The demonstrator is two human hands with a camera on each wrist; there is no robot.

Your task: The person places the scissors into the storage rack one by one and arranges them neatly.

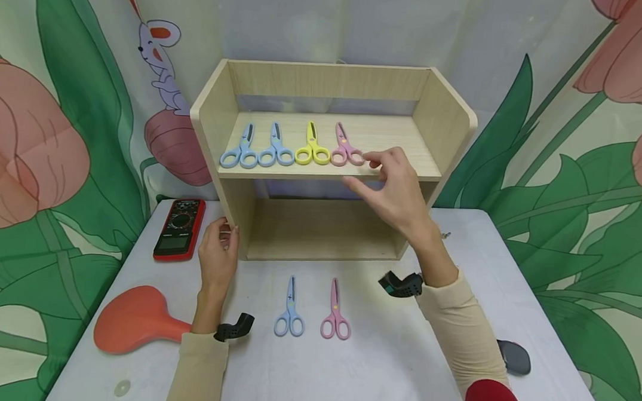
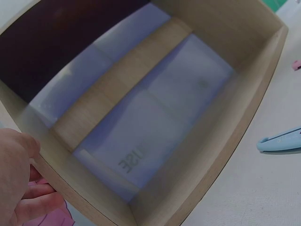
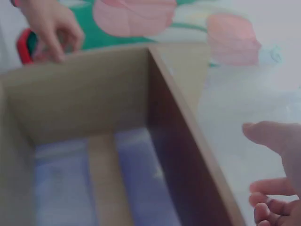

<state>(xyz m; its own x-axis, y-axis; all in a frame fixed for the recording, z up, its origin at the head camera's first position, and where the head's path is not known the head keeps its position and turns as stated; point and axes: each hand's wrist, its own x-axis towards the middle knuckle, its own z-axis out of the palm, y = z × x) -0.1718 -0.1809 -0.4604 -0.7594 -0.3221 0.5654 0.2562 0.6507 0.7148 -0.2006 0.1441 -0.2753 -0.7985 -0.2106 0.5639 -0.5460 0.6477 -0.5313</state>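
- Right hand point(image 1: 393, 192): wide grip, thumb and fingers parted, beside the right loop of the pink scissors point(image 1: 343, 143) on the shelf unit's point(image 1: 326, 81) upper board; contact is hard to make out. The blurred right wrist view crops this hand.
- Left hand point(image 1: 219, 253): fingers bent at the unit's left side panel; whether its grip holds or merely touches, I cannot tell. The left wrist view cuts it off.
- Yellow scissors point(image 1: 312, 145) and two blue scissors point(image 1: 275, 146) stand left of the pink pair.
- On the bench point(image 1: 367, 370), another blue pair point(image 1: 290, 310) and pink pair point(image 1: 336, 312); the left wrist view crops both.
- Left arm hides the red paddle's point(image 1: 133, 321) handle end; right sleeve partly covers a dark mouse point(image 1: 517, 358).
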